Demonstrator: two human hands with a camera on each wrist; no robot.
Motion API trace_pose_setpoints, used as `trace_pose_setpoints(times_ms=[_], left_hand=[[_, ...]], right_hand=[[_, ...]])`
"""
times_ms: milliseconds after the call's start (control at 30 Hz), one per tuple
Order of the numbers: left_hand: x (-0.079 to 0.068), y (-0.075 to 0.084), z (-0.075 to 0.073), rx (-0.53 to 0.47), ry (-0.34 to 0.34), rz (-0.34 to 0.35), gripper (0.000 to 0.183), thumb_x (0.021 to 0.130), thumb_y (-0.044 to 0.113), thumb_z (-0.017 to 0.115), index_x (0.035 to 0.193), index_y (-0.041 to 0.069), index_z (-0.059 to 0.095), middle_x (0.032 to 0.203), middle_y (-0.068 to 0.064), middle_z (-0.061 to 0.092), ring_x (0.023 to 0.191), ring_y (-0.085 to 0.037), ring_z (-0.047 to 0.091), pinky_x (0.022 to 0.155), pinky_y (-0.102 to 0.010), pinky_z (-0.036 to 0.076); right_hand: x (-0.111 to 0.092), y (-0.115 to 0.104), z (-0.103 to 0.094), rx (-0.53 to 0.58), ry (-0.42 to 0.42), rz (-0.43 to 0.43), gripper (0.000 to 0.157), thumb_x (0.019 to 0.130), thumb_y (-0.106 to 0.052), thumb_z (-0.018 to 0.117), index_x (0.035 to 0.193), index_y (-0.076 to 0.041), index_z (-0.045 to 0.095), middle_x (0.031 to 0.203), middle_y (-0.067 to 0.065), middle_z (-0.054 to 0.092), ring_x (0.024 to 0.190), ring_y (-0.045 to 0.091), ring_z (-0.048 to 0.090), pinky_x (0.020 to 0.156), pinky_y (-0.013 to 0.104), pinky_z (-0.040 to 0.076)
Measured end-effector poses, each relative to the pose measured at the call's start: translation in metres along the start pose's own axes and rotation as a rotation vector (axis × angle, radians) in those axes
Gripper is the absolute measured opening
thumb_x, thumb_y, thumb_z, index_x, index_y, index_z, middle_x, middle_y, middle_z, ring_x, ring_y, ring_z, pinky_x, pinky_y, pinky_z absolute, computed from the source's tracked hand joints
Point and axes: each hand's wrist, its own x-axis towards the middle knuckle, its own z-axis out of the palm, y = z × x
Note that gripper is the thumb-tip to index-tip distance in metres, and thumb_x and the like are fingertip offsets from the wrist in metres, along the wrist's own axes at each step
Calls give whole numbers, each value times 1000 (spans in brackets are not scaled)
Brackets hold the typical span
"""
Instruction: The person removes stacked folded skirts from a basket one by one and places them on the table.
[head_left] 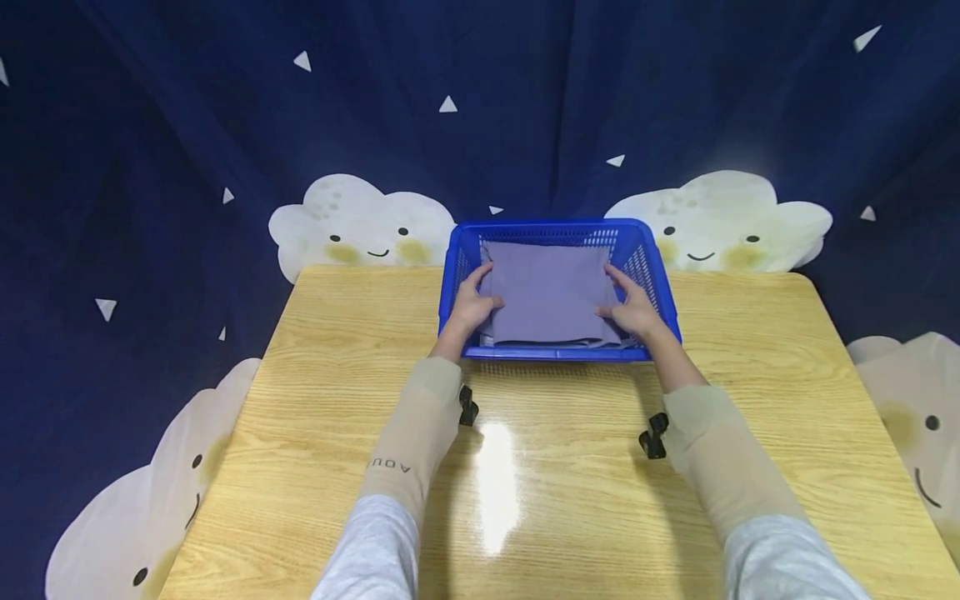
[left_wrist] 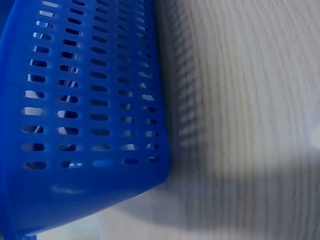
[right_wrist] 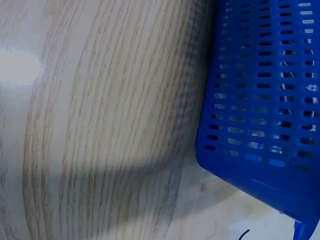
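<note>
A folded greyish-purple cloth lies flat inside a blue plastic basket, with more fabric layers showing at its lower corners. Both hands reach over the basket's near side. My left hand is at the cloth's left edge, thumb and forefinger spread apart against it. At the opposite edge, my right hand mirrors this, its thumb and extended finger touching the fabric. The other fingers are mostly hidden. Both wrist views show only the basket's slotted outer wall and the wood surface.
The basket stands at the far edge of a light wooden table. Behind it hangs a dark blue curtain printed with white triangles and smiling clouds. Small black devices sit at both wrists, over beige sleeves.
</note>
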Motion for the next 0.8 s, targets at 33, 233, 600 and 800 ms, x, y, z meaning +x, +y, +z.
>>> trace_pose_setpoints(times_ms=[33, 233, 600, 800], left_hand=[[0, 1, -1, 5, 1, 4, 71, 70, -9, 62, 136, 9, 43, 139, -15, 40, 124, -26, 39, 102, -34, 34], [-3, 9, -8, 41, -6, 8, 71, 71, -7, 63, 137, 11, 42, 140, -14, 40, 125, -25, 38, 102, -36, 34], [-11, 19, -18, -13, 3, 54, 71, 69, -8, 63, 135, 9, 44, 136, -15, 44, 119, -26, 43, 100, -35, 36], [-16, 23, -23, -89, 16, 82, 71, 68, -13, 60, 134, 7, 45, 135, -15, 44, 117, -25, 44, 99, -34, 37]], right_hand=[[0, -1, 0, 1, 1, -6, 80, 80, 3, 60, 146, -11, 18, 148, 21, 19, 135, 37, 17, 108, 51, 18], [-2, -8, -1, 21, 11, -30, 80, 79, 3, 61, 146, -11, 20, 149, 19, 20, 135, 36, 16, 108, 51, 15], [-12, -26, -4, 70, 33, -59, 81, 78, 7, 61, 146, -12, 22, 147, 21, 21, 136, 35, 14, 108, 53, 13], [-17, -33, -4, 102, 46, -52, 80, 77, 8, 61, 145, -13, 24, 146, 21, 23, 134, 35, 18, 106, 52, 22]])
